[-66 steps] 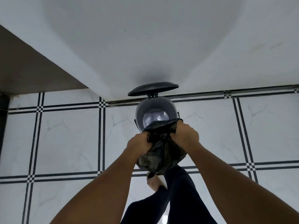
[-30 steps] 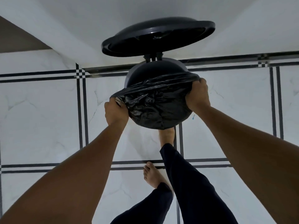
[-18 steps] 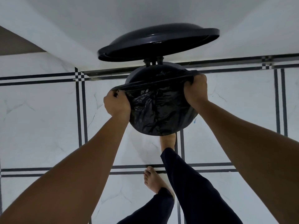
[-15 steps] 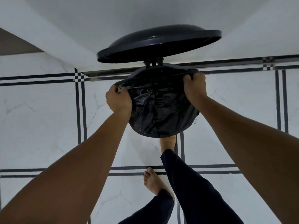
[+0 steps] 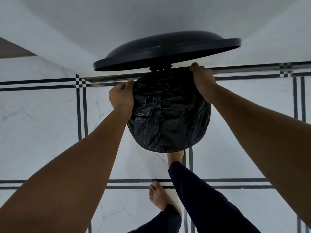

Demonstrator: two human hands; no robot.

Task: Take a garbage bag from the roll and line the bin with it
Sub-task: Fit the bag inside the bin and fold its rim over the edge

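A black garbage bag [image 5: 166, 115] is stretched over the round bin and covers its whole top and sides, so the bin body is hidden. The bin's black lid [image 5: 165, 49] stands raised behind it on its hinge. My left hand [image 5: 121, 96] pinches the bag's edge at the bin's left rim. My right hand [image 5: 202, 79] grips the bag's edge at the far right rim, just under the lid. The bag's plastic is wrinkled and sags slightly in the middle. No roll of bags is in view.
The bin stands on a white tiled floor [image 5: 42, 123] with black double lines, against a white wall [image 5: 151, 17]. My right foot [image 5: 175, 157] sits at the bin's front base; my left foot [image 5: 159, 197] is further back. A dark surface [image 5: 11, 49] lies far left.
Both hands have carried the bag's edge backward over the rim toward the hinge. The bag, earlier bunched at the front, now covers the whole bin. The view has come closer.
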